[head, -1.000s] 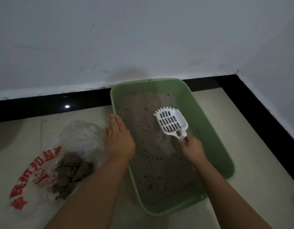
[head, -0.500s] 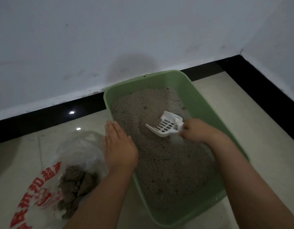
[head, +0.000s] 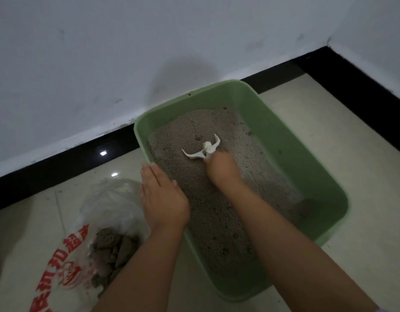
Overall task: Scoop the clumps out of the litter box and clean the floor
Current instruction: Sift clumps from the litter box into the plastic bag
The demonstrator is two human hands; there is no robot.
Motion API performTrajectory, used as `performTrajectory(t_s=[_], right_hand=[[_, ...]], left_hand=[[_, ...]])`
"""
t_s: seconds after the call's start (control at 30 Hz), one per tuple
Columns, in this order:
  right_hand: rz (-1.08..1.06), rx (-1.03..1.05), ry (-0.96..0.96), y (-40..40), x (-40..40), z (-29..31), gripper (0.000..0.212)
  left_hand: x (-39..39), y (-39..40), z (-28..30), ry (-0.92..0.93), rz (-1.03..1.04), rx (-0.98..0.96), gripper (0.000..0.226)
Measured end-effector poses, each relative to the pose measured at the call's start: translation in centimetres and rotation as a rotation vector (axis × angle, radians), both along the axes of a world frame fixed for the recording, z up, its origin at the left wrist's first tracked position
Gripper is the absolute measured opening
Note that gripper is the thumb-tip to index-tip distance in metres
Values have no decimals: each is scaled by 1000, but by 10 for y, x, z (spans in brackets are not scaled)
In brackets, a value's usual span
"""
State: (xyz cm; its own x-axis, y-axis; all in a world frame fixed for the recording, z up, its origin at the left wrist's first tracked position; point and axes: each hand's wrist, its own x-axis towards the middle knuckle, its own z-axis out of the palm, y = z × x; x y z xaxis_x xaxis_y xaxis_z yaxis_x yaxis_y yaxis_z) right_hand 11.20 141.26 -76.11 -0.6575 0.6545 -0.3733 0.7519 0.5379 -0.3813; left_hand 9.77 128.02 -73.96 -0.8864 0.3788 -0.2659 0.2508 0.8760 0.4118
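Beside the litter box (head: 291, 140), a bag (head: 82, 262) bears blurred red characters.

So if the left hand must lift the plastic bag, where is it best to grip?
Probably the crumpled open top, from above, beside the left hand. It is loose, empty film, while the clumps weigh down the lower part.

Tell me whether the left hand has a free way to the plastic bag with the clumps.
Probably yes: the left hand rests on the litter box rim, right beside the plastic bag, whose open top has nothing lying over it.
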Motion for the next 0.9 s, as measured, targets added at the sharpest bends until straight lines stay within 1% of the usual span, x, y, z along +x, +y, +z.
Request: performTrajectory(t_s=[0.13,0.2,0.37,0.57,0.73,0.8,0.87,0.9], right_hand=[[-55,-15,73,-5,15,2,30],[-91,-32,137,-4,23,4,32],[-54,-44,241,0,52,14,31],[-49,-13,212,7,85,24,30],[60,36,255,12,103,34,29],[73,51,261,18,111,38,24],[91,76,272,23,120,44,15],[112,92,261,25,125,45,18]], left_hand=[[1,-1,0,17,2,-3,61],[1,0,-1,25,-2,-9,60],[1,0,3,24,2,-35,60],[1,-1,3,34,-8,-57,59],[1,-2,4,44,-22,-67,59],[1,-3,3,50,-26,-72,59],[1,-3,2,54,-28,-70,59],[1,-3,2,57,-26,-69,60]])
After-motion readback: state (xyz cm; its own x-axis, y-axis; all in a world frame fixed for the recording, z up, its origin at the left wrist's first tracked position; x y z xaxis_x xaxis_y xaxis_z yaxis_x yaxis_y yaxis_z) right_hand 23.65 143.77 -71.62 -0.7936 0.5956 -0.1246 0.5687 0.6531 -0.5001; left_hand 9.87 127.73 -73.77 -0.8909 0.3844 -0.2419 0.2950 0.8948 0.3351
